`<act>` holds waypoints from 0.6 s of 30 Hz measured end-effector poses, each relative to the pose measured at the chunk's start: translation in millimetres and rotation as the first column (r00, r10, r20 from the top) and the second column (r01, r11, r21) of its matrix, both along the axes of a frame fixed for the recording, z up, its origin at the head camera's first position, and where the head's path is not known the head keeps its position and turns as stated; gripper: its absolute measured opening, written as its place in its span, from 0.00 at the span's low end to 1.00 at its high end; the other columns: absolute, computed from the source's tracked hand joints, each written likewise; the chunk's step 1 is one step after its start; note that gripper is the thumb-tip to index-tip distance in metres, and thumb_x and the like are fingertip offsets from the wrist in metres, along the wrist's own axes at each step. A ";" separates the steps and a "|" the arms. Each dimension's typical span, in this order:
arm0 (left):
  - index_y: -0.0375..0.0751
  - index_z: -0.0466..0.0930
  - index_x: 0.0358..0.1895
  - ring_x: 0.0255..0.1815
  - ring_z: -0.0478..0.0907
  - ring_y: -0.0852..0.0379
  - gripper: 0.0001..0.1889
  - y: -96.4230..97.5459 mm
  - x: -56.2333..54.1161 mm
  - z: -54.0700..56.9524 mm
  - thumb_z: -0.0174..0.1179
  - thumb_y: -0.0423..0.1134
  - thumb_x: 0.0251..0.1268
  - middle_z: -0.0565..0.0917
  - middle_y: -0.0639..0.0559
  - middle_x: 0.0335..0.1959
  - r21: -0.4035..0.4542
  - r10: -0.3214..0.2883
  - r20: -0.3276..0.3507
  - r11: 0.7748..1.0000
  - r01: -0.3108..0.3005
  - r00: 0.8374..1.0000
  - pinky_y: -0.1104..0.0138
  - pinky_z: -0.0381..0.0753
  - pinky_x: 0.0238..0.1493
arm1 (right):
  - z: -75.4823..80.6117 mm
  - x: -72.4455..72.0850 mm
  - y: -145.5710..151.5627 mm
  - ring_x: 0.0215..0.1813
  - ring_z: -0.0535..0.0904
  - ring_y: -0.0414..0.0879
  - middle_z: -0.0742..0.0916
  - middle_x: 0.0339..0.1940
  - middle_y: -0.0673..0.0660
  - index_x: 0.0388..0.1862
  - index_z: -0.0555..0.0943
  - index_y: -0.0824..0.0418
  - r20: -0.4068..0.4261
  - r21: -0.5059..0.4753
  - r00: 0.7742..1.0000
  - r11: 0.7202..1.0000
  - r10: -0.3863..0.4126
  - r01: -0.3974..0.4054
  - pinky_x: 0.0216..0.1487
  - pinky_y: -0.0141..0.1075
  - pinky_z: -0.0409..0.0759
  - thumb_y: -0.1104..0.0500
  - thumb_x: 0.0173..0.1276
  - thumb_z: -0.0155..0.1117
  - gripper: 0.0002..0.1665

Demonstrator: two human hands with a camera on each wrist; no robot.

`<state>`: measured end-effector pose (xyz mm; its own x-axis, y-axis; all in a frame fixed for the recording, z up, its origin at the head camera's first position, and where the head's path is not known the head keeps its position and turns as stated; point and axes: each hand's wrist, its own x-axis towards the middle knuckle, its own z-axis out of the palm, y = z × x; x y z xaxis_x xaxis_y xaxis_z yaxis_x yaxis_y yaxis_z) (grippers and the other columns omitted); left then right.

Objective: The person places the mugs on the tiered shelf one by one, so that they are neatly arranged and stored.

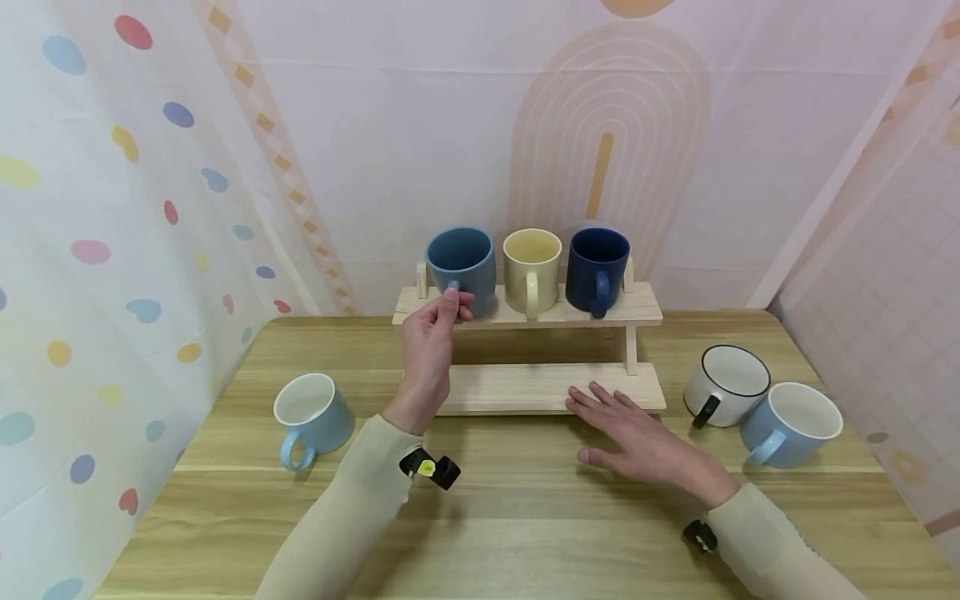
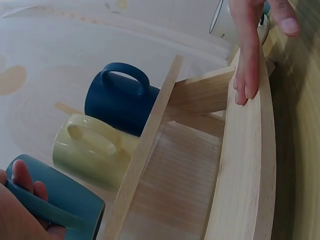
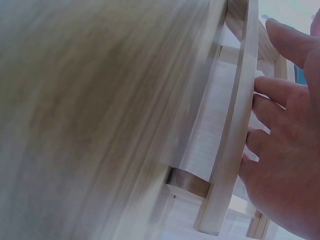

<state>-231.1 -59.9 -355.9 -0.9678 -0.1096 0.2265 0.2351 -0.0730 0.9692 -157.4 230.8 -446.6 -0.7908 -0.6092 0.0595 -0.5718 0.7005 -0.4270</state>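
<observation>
My left hand (image 1: pixel 430 337) pinches the handle of a greyish-blue mug (image 1: pixel 467 265) at the left end of the upper board of a two-tier wooden rack (image 1: pixel 525 388). In the left wrist view, fingers curl round that handle (image 2: pixel 47 206). Beside this mug on the upper board stand a pale yellow mug (image 1: pixel 530 265) and a navy mug (image 1: pixel 596 267), their handles facing me. My right hand (image 1: pixel 637 437) lies with spread, straight fingers at the front of the lower board. The right wrist view shows its fingertips (image 3: pixel 256 107) along the board's edge (image 3: pixel 227 145).
On the wooden table (image 1: pixel 510 533), a light blue mug (image 1: pixel 318 417) stands left of the rack. To the right, a white mug with a black rim (image 1: pixel 716 398) stands close beside another light blue mug (image 1: pixel 795 429). A patterned curtain (image 1: pixel 420 125) hangs behind the rack.
</observation>
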 end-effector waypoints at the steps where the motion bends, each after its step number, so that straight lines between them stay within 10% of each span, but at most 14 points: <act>1: 0.25 0.84 0.47 0.55 0.74 0.55 0.24 0.2 -1.1 -0.1 0.52 0.48 0.83 0.83 0.40 0.38 -0.002 0.001 0.001 1.000 -0.001 1.000 0.57 0.66 0.67 | 0.0 0.0 0.0 0.84 0.51 0.62 0.63 0.83 0.58 0.81 0.63 0.63 0.001 0.000 1.000 1.000 0.000 0.000 0.80 0.62 0.48 0.44 0.77 0.62 0.43; 18: 0.30 0.85 0.49 0.54 0.74 0.56 0.21 5.0 -11.9 -4.1 0.52 0.47 0.83 0.83 0.50 0.35 -0.003 -0.004 0.007 1.000 0.004 1.000 0.58 0.66 0.67 | -0.6 -0.5 0.2 0.84 0.50 0.61 0.63 0.84 0.58 0.81 0.63 0.63 0.004 0.000 1.000 1.000 -0.001 0.001 0.80 0.61 0.47 0.44 0.77 0.63 0.43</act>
